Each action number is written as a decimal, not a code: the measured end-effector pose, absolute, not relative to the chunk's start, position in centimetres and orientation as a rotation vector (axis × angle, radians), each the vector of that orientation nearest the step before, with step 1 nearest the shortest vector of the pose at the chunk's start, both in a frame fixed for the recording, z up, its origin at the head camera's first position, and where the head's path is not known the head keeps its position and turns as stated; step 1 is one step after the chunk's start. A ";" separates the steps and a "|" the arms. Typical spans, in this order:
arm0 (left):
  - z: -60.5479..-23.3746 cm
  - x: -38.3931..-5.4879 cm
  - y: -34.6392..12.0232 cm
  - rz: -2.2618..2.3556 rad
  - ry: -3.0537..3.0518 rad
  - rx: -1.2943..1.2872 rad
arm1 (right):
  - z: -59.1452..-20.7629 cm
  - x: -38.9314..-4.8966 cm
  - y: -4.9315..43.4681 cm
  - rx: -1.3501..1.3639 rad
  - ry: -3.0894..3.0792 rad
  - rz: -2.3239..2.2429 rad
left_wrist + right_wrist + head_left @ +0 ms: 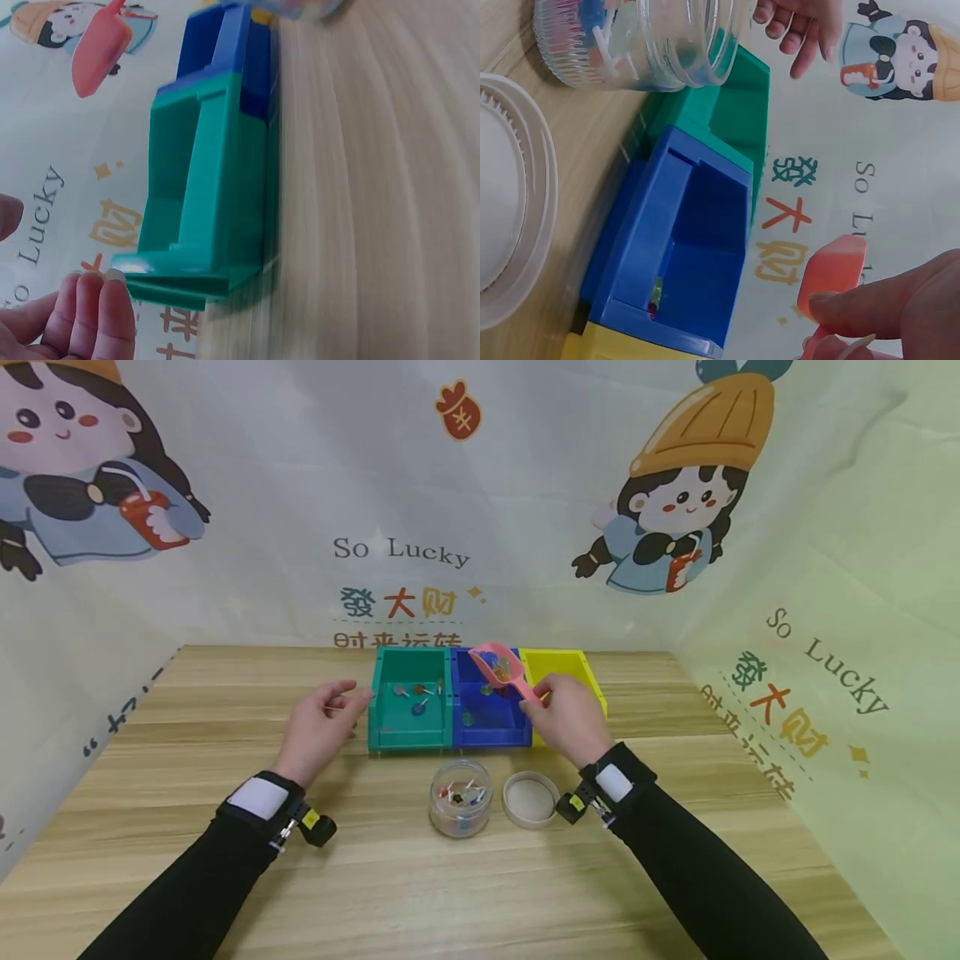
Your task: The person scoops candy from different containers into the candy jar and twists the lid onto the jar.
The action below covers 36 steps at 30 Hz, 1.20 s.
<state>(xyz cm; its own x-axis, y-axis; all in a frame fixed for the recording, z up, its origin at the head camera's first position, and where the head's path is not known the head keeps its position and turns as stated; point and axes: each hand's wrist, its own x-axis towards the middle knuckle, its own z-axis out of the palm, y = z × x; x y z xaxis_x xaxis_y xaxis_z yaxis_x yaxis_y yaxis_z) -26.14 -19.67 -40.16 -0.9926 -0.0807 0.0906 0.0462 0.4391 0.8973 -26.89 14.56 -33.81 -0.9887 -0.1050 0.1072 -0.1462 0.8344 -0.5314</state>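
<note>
Above the blue bin [491, 739], the right hand [572, 718] pinches a pink scoop [519, 679] carrying small pieces [498, 667]; beside the green bin [411, 740], the left hand [322, 727] holds nothing, fingers loosely bent, contact with it indeterminable.

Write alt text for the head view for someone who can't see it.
A person's right hand holds a pink scoop of small colourful pieces above a blue bin, which sits between a green bin and a yellow bin on a wooden table. The left hand is beside the green bin; an open clear jar and a lid stand in front.
</note>
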 end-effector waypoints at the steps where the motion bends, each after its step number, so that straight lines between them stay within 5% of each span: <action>1: -40.0 -25.9 -19.5 -1.599 -2.564 0.010 | -33.7 -26.8 14.7 0.207 -2.931 0.852; 36: -42.3 -20.3 -14.5 -1.912 -2.669 -0.316 | -30.7 -21.5 19.9 0.346 -2.836 0.723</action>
<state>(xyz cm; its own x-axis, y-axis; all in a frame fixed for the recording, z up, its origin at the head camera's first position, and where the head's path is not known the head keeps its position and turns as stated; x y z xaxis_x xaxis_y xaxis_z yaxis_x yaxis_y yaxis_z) -20.26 -14.49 -42.26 -0.9695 0.2445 -0.0161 0.0634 0.3136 0.9475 -21.50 19.86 -30.72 -0.9537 -0.1766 0.2434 -0.2716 0.8534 -0.4449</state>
